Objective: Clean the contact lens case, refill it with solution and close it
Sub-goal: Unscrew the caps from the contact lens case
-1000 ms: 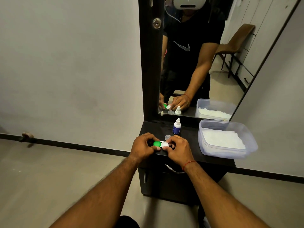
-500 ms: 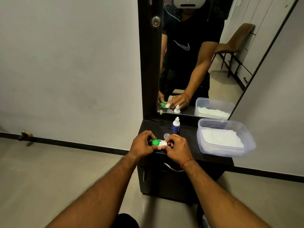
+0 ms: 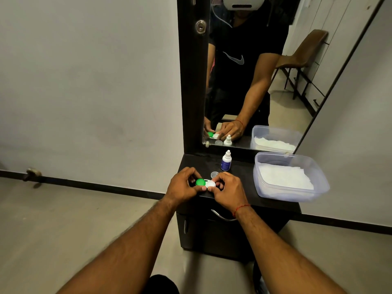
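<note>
Both hands, left (image 3: 182, 184) and right (image 3: 228, 190), pinch the lens case (image 3: 205, 183) with curled fingers; white tissues fill the tub (image 3: 318, 177) nearby.

My contact lens case (image 3: 205, 183) is glossy plastic, the surface (image 3: 244, 183) smooth dark laminate, the tub (image 3: 318, 179) cloudy plastic holding soft white tissue (image 3: 284, 177).

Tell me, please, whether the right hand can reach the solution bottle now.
Probably yes: the bottle stands upright just behind the right hand, a small clear cap lies nearby, but that hand holds the lens case.
</note>
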